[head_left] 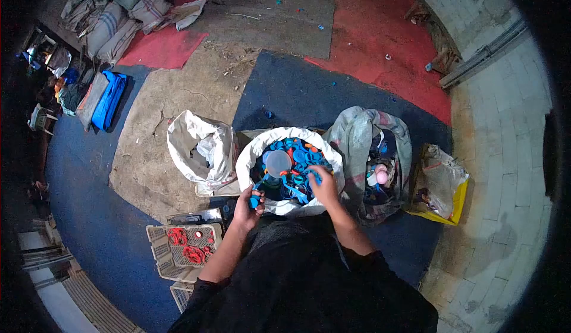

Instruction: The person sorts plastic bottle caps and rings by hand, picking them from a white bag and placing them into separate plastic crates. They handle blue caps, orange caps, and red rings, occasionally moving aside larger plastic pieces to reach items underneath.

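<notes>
A white woven sack point(247, 169) with a rolled rim stands in front of me, full of mostly blue plastic caps point(297, 154) with some orange ones among them. A round translucent lid point(278, 163) lies on top of the pile. At the sack's near left rim, my left hand point(242, 213) is closed around a blue plastic cap point(254, 201); a thin blue strip rises beside its fingers. Over the right part of the pile is my right hand point(325, 187), its thumb and fingers curved and apart. Blue plastic shows between them, apparently part of the pile.
To the left stands a white sack point(178, 154) with pale plastic inside; to the right, a greyish sack point(351, 134) of mixed pieces. Further right is a yellow-edged container point(461, 199). A beige crate point(156, 244) holds red pieces. Stuffed sacks point(104, 30) lie far left.
</notes>
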`<action>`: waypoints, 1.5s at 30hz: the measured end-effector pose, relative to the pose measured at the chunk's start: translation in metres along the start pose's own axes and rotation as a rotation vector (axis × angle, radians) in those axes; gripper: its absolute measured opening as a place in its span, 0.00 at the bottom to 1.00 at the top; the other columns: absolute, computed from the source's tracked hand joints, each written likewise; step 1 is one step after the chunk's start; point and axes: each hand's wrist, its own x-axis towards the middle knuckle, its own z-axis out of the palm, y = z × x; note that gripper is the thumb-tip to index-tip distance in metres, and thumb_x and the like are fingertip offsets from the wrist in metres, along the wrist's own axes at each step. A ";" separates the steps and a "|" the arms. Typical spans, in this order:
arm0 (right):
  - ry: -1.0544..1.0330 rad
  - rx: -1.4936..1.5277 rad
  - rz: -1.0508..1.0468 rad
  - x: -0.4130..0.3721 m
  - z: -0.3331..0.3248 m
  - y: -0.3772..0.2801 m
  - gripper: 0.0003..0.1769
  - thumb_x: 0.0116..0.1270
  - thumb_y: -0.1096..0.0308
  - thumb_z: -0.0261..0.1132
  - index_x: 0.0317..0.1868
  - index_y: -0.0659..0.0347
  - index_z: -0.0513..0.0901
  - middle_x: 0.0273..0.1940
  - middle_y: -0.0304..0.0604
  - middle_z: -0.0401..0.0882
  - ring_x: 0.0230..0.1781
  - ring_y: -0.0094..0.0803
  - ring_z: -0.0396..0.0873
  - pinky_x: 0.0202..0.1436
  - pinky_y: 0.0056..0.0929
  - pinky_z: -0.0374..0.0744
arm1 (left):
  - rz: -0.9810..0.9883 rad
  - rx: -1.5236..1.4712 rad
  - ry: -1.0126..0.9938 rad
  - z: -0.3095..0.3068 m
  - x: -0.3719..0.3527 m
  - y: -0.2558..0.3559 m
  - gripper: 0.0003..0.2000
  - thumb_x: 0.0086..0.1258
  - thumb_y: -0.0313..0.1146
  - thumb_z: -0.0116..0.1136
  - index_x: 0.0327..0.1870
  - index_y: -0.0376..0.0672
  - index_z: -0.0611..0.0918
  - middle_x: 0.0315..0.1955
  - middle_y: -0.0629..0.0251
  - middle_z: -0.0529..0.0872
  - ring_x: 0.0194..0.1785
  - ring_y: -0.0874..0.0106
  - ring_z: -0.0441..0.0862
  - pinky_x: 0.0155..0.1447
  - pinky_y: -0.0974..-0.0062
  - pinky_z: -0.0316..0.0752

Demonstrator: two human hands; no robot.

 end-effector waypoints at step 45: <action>-0.252 1.360 0.648 -0.025 -0.025 -0.095 0.13 0.77 0.58 0.61 0.54 0.57 0.78 0.56 0.60 0.86 0.50 0.41 0.87 0.56 0.39 0.81 | -0.037 0.085 -0.130 0.032 -0.025 -0.020 0.18 0.81 0.49 0.54 0.41 0.40 0.81 0.41 0.59 0.84 0.39 0.69 0.80 0.32 0.79 0.74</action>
